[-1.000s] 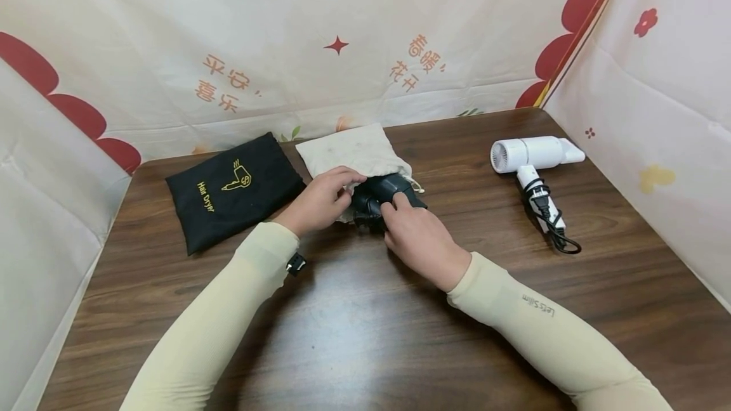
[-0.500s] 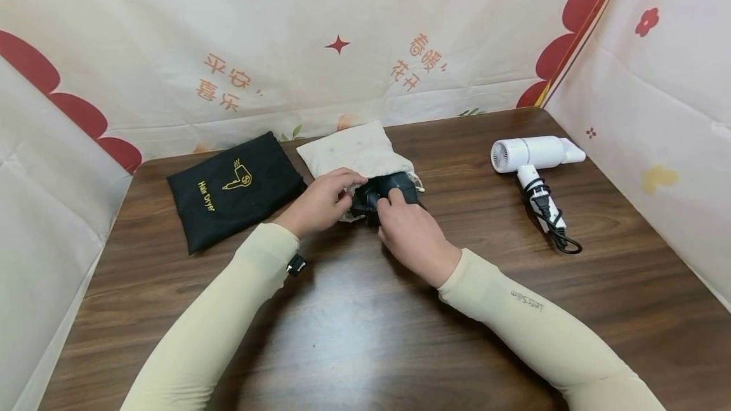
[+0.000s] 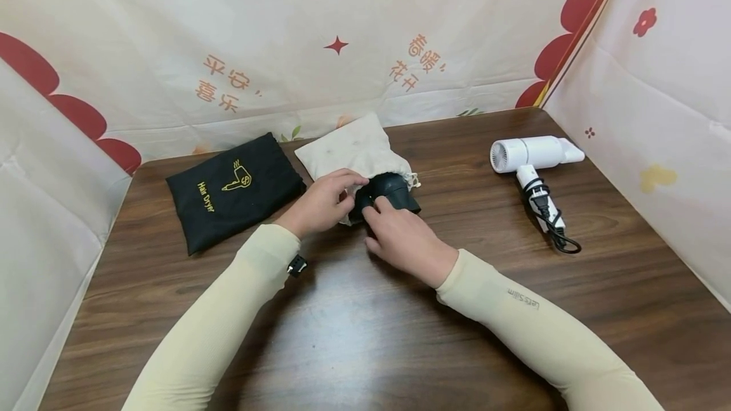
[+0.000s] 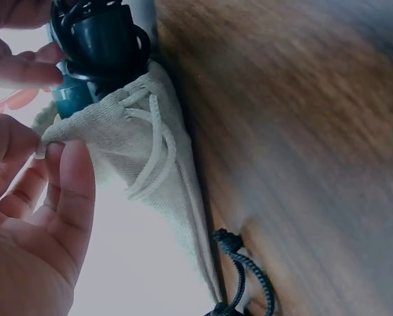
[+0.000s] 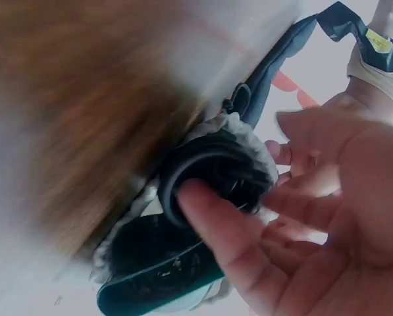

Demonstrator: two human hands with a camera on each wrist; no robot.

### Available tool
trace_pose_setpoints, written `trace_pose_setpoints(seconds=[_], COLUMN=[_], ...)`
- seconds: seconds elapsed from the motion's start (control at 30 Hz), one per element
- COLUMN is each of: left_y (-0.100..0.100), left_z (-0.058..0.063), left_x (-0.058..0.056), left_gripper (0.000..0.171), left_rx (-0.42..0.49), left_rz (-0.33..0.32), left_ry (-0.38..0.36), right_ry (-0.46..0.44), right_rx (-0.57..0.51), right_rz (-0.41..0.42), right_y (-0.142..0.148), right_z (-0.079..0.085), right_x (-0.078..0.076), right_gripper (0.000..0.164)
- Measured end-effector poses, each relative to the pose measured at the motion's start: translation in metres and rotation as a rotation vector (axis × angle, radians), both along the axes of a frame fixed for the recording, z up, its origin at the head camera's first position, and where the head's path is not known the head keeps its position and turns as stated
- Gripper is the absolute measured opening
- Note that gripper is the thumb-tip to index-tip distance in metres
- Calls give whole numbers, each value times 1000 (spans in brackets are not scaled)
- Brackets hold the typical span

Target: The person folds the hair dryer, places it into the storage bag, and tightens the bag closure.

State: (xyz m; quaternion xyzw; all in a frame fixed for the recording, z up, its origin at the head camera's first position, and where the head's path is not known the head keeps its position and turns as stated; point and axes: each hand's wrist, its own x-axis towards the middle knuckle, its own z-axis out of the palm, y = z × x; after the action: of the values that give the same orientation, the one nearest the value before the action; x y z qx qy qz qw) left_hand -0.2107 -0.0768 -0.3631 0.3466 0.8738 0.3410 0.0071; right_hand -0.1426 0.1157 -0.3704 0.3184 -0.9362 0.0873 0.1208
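Observation:
A dark green hair dryer [image 3: 394, 190] lies partly inside a cream drawstring bag [image 3: 349, 146], its nozzle end poking out of the mouth. My left hand [image 3: 322, 203] pinches the bag's rim between thumb and fingers, as the left wrist view shows. Black cord [image 4: 68, 29] is wound round the dryer's handle [image 4: 104, 43], which stands out of the bag mouth. My right hand [image 3: 407, 234] is at that end; one extended finger presses at the coiled cord [image 5: 180, 164] in the right wrist view, with the thumb held off. The dryer's far part is hidden in the cloth.
A black pouch [image 3: 240, 192] printed "Hair Dryer" lies flat on the left, close beside the cream bag. To the right, a white hair dryer [image 3: 533, 153] rests on the wooden table [image 3: 342, 335], black cord round its handle. Patterned cloth walls [image 3: 274, 11] border the table.
My right hand has shifted slightly left along the dryer, its thumb now apart from the fingers. The dryer sits a little deeper in the bag; my left hand stays at the rim.

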Motion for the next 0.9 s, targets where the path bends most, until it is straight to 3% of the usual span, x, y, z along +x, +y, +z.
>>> trace_pose_setpoints(seconds=[0.2,0.43,0.6,0.77,0.9], left_y=[5,15,25,34,37], left_z=[-1,7,12,12,8], left_x=[-3,-8,-13,-17,-18], left_gripper=[36,36,39,33,25], left_rx=[18,35,1,-49,-80], left_rz=[-14,-2,49,152,188], left_ry=[4,17,2,13,52], right_ry=[30,46,30,-11,27], right_rx=[5,-32,-19,9,15], right_rz=[44,-17,-54,-29,7], right_y=[15,36,48,53,53], right_z=[5,14,14,6,1], right_x=[2,-3,-8,-14,-18], right_gripper=[21,22,26,33,29])
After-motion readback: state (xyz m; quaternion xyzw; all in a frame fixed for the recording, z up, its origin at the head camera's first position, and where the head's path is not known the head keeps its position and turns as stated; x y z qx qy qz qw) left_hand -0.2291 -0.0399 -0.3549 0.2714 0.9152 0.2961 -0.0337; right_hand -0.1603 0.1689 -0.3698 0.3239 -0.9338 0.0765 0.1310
